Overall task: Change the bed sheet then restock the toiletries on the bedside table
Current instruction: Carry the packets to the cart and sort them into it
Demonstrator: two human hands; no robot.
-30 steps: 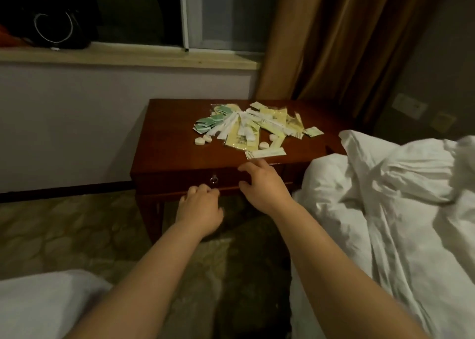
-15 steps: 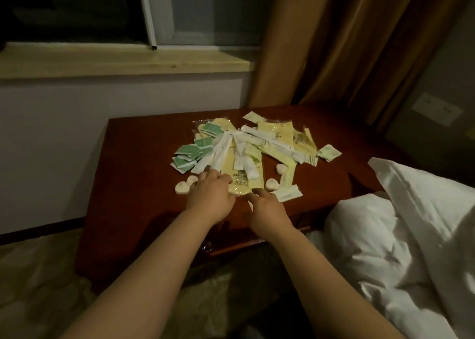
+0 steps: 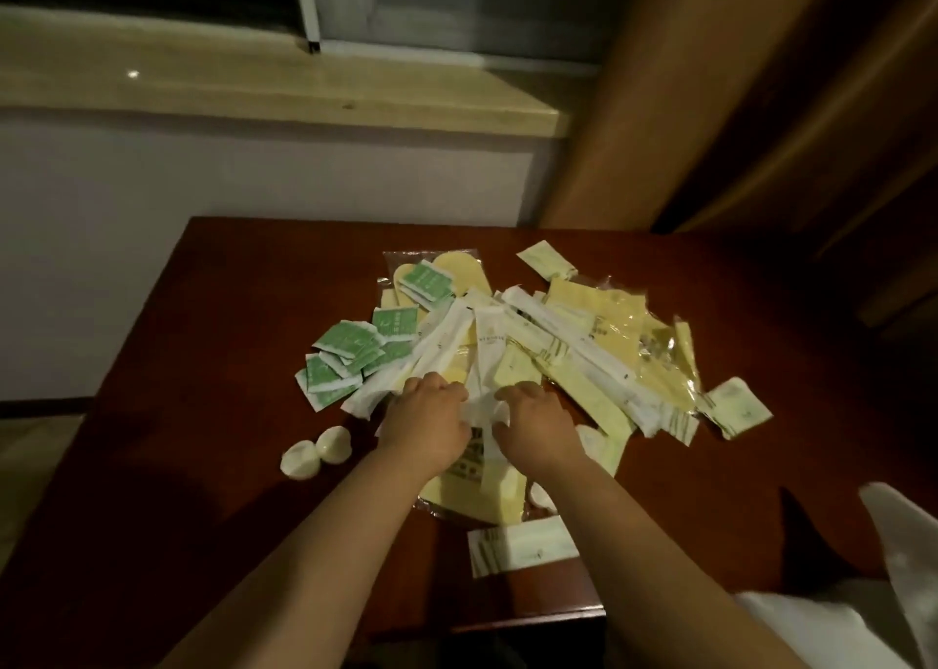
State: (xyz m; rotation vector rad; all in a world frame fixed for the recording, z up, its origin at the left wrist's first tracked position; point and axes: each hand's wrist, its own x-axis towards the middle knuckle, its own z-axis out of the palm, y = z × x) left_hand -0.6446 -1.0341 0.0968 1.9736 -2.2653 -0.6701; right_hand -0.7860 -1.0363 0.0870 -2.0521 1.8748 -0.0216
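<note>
Head view. Bedside table (image 3: 213,415) fills centre. Toiletries pile (image 3: 533,354) lies at table centre, spread from 9 to 3 o'clock.

Left hand (image 3: 424,427): fingers curled into white sachets (image 3: 441,349) at pile's 6 o'clock edge; appears to be grasping them.

Right hand (image 3: 538,430): fingers curled on crumpled white wrapper (image 3: 484,409) between both hands.

Green packets (image 3: 350,354) at pile's 9 o'clock. Round soaps (image 3: 317,453) at 8 o'clock, apart from pile. White bedding (image 3: 863,617) at 4 o'clock.

Risks, judged: slick sachets may slide off table edge during gathering; sweeping motion may roll soaps off table.
</note>
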